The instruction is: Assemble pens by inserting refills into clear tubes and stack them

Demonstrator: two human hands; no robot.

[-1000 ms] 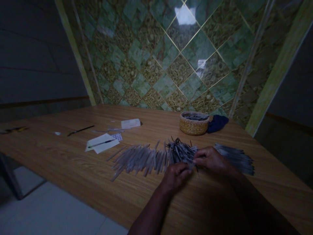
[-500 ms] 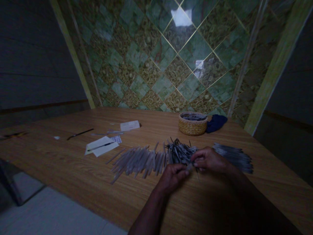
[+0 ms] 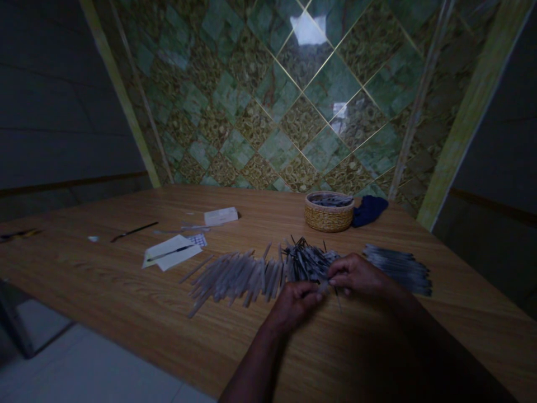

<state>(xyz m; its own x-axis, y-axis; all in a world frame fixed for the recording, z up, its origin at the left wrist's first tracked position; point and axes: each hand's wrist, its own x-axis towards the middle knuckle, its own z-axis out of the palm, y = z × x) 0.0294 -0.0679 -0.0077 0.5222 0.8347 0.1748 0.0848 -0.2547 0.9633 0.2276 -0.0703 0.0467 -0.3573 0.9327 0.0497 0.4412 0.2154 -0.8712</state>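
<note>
My left hand [image 3: 296, 302] is closed in a pinch at the table's near middle, with a small pale translucent tube [image 3: 323, 286] at its fingertips. Almost touching it, my right hand [image 3: 356, 275] pinches what looks like a thin dark stick, mostly hidden by the fingers. Behind both hands lies a tangled heap of dark thin sticks [image 3: 306, 260]. To the left of that heap spreads a layer of pale translucent tubes [image 3: 235, 274]. Beyond my right wrist, dark sticks in clear sleeves [image 3: 398, 270] lie side by side in a row.
A woven basket [image 3: 329, 217] holding more sticks stands at the back, beside a dark blue cloth [image 3: 370, 210]. On the left are a white box [image 3: 221, 215], white papers [image 3: 170, 254] with a dark stick on top, and another long dark stick [image 3: 134, 231]. A tiled wall [image 3: 289, 123] rises behind.
The view has shifted slightly. Both hands keep their pinches close together over the same spot, with only small finger movements.
</note>
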